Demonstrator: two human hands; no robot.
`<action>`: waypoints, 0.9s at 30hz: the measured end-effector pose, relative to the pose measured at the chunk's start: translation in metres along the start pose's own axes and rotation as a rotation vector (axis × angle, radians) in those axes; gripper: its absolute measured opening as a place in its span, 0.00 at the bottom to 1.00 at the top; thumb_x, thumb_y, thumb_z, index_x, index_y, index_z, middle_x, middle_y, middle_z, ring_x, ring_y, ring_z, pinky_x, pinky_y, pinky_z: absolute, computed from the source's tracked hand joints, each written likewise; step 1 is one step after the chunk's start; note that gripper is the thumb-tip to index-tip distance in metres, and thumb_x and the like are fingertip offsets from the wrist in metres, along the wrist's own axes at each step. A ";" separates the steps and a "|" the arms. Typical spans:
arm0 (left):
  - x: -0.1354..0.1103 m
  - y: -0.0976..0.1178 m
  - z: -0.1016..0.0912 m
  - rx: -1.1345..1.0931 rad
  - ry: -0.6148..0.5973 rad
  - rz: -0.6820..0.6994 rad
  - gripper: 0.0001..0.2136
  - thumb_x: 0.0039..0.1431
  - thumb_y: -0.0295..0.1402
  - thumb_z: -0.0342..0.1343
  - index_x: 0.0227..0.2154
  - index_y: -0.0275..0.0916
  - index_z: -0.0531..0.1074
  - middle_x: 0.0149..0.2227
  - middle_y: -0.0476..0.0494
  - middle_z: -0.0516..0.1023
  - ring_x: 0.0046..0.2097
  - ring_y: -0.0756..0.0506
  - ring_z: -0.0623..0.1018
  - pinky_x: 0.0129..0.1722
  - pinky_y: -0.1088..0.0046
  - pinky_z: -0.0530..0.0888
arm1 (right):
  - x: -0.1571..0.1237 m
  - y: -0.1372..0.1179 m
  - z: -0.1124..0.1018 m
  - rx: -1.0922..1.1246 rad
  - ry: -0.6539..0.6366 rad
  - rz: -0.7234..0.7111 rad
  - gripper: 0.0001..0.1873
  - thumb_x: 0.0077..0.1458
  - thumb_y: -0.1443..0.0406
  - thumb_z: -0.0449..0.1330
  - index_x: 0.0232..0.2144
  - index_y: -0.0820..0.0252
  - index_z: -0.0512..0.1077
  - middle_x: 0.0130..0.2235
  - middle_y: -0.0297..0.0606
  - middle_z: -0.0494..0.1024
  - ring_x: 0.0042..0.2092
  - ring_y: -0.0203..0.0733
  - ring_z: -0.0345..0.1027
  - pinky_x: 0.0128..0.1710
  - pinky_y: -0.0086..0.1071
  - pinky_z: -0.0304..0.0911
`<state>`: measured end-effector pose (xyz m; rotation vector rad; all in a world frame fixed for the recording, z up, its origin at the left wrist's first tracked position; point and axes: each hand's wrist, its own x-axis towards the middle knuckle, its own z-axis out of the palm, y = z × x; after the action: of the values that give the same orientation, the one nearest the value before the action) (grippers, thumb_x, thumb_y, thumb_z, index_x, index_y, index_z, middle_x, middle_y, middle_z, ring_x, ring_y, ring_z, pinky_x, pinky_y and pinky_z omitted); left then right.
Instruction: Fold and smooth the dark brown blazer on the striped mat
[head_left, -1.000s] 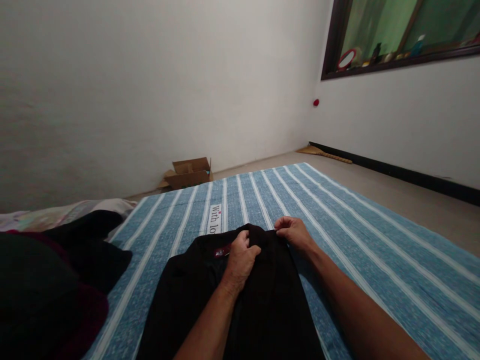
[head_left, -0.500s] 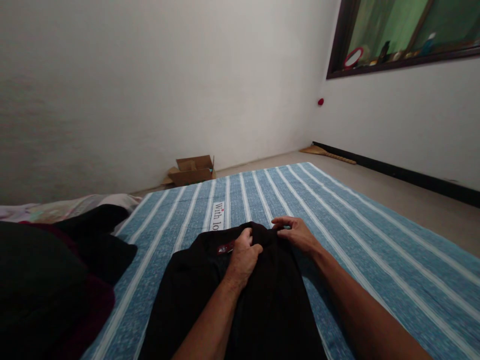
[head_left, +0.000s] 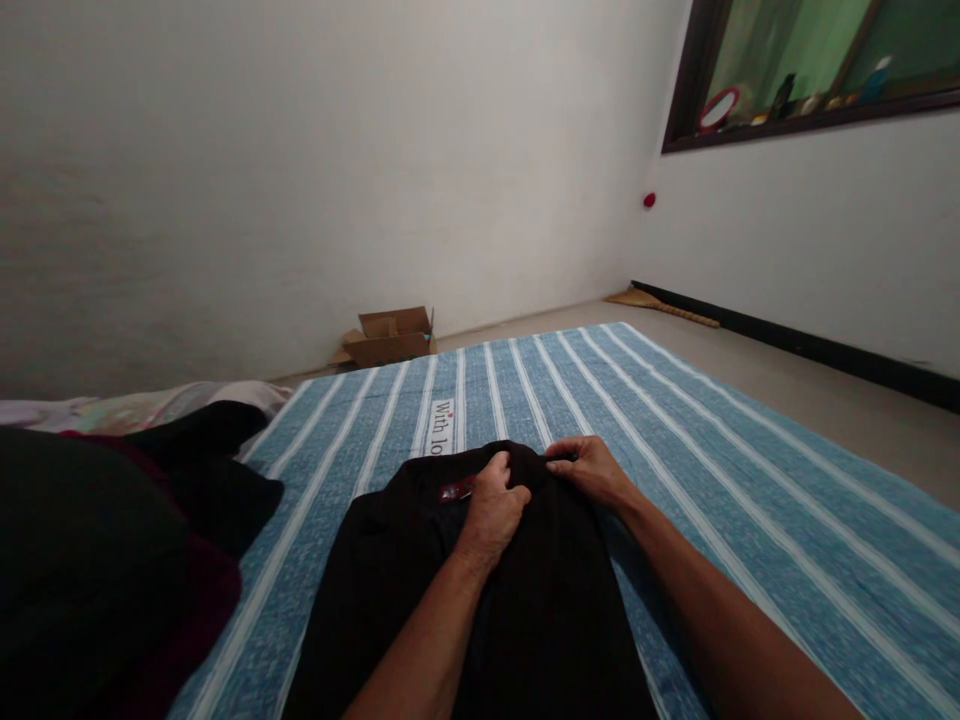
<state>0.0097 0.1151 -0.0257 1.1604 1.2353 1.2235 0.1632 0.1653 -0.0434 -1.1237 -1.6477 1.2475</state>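
A black jacket [head_left: 555, 590] lies on a blue and white striped sheet [head_left: 750, 500], its collar end away from me. A dark red label shows inside the neck. My left hand [head_left: 495, 510] is closed on the collar's right side, just beside the label. At the jacket's right shoulder, my right hand [head_left: 589, 470] pinches the black cloth between thumb and fingers. The lower part of the jacket runs out of view at the bottom.
A heap of dark clothes [head_left: 90, 570], black and maroon, lies at the left. Beyond the sheet, an open cardboard box [head_left: 390, 345] sits by the wall. A broom [head_left: 660, 303] lies on the floor at the far right, below a window [head_left: 810, 70].
My right hand's fingers have closed onto the cloth at the right shoulder. My left hand keeps its place on the collar. The whole view has shifted slightly.
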 end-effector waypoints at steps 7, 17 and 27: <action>0.002 -0.011 0.002 0.043 0.056 0.075 0.16 0.32 0.17 0.47 0.28 0.38 0.66 0.28 0.49 0.73 0.35 0.46 0.75 0.34 0.75 0.70 | -0.001 0.000 0.003 -0.015 0.057 0.048 0.06 0.39 0.65 0.59 0.23 0.61 0.75 0.25 0.33 0.77 0.27 0.38 0.69 0.27 0.28 0.61; -0.005 -0.007 0.007 0.372 0.259 0.154 0.25 0.35 0.16 0.52 0.42 0.38 0.67 0.37 0.40 0.76 0.43 0.39 0.75 0.46 0.64 0.66 | 0.000 0.004 0.005 -0.130 0.125 0.000 0.07 0.40 0.66 0.57 0.25 0.59 0.75 0.27 0.33 0.77 0.32 0.41 0.70 0.33 0.31 0.62; -0.012 -0.002 0.007 0.505 0.181 0.379 0.32 0.38 0.17 0.51 0.51 0.42 0.65 0.45 0.42 0.71 0.49 0.40 0.70 0.52 0.65 0.63 | 0.000 0.004 0.000 -0.211 0.172 -0.062 0.05 0.41 0.66 0.57 0.23 0.58 0.73 0.26 0.32 0.75 0.31 0.39 0.69 0.35 0.31 0.61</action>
<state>0.0167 0.1035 -0.0277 1.7426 1.5648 1.3542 0.1643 0.1663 -0.0471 -1.2595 -1.6973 0.9270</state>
